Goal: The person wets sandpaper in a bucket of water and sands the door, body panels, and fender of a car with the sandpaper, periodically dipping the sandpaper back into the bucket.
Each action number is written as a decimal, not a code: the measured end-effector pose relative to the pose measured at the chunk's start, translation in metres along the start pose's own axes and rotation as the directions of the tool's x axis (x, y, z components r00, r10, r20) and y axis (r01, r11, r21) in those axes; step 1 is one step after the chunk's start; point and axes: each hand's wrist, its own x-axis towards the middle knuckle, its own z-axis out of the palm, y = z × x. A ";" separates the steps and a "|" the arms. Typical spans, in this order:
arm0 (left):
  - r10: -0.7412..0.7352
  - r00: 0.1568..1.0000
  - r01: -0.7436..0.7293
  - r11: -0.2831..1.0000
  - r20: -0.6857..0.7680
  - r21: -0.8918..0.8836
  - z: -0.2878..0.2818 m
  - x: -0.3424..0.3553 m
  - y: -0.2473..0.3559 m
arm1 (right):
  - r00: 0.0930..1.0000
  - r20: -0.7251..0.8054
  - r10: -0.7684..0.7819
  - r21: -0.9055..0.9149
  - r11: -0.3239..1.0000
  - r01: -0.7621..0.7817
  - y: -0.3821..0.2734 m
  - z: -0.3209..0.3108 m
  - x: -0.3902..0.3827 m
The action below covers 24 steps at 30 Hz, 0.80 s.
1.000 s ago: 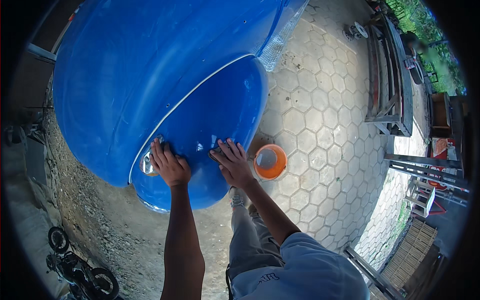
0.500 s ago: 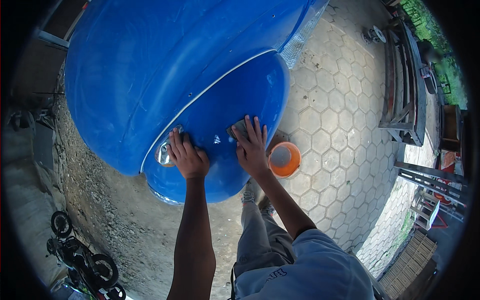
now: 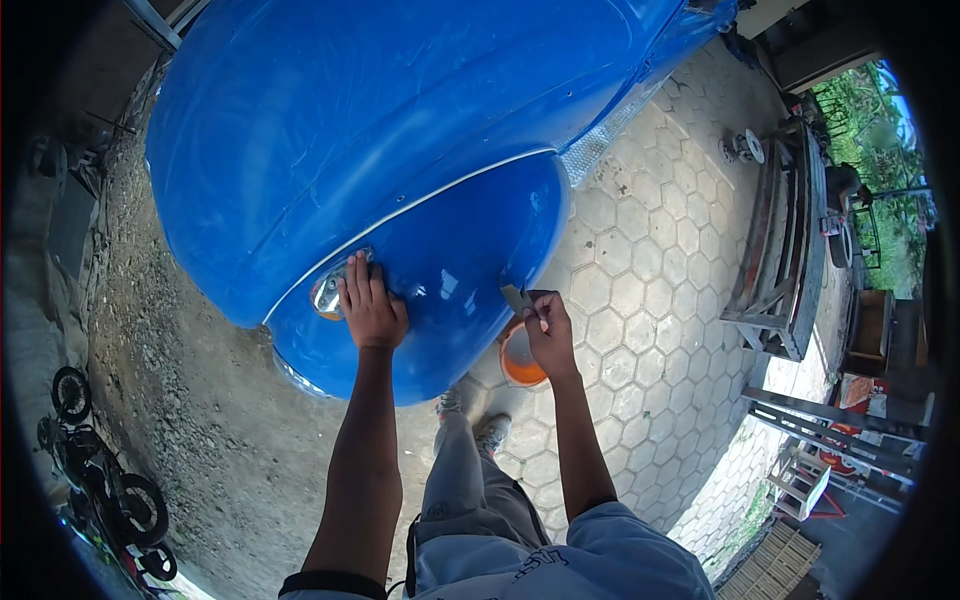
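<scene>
The rounded blue fender (image 3: 470,225) of a car body spreads in front of me, with a pale trim strip along its seam. My left hand (image 3: 372,308) lies flat on it, fingers stretched over the edge of a chrome lamp fitting (image 3: 328,293). Part of that fitting is hidden under the fingers. At the fender's right edge my right hand (image 3: 549,330) pinches a small grey-brown piece of sandpaper (image 3: 516,300), which sticks out toward the paint. Whether the sandpaper touches the surface, I cannot tell. Below that hand stands an orange bucket (image 3: 523,372), partly covered by it.
Hexagonal pavers (image 3: 645,300) run along the right, gravel and dirt (image 3: 190,420) along the left. A wooden bench (image 3: 775,250) stands at the right, and a motorcycle (image 3: 105,475) is parked at the lower left. My shoes are close to the bucket.
My right hand has lifted from lying flat on the fender and now pinches the sandpaper at its right edge, above the bucket. My left hand stays beside the lamp fitting. The view has shifted.
</scene>
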 end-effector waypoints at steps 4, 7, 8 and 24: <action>0.046 0.997 -0.045 0.999 -0.060 0.025 -0.012 0.003 -0.003 | 0.962 -0.154 0.224 0.042 0.975 -0.220 0.024 -0.017 -0.057; 0.052 0.987 -0.049 0.999 -0.152 0.019 -0.007 0.001 0.000 | 0.943 -0.250 0.222 -0.035 0.971 -0.237 0.090 -0.031 -0.111; 0.087 0.985 -0.085 0.996 -0.147 0.019 0.000 0.002 0.008 | 0.931 -0.284 0.228 -0.049 0.967 -0.252 0.107 -0.037 -0.125; 0.324 0.705 -0.032 0.903 0.631 -0.428 0.402 -0.284 0.161 | 0.927 0.058 0.371 -0.557 0.783 -0.278 0.574 -0.041 -0.123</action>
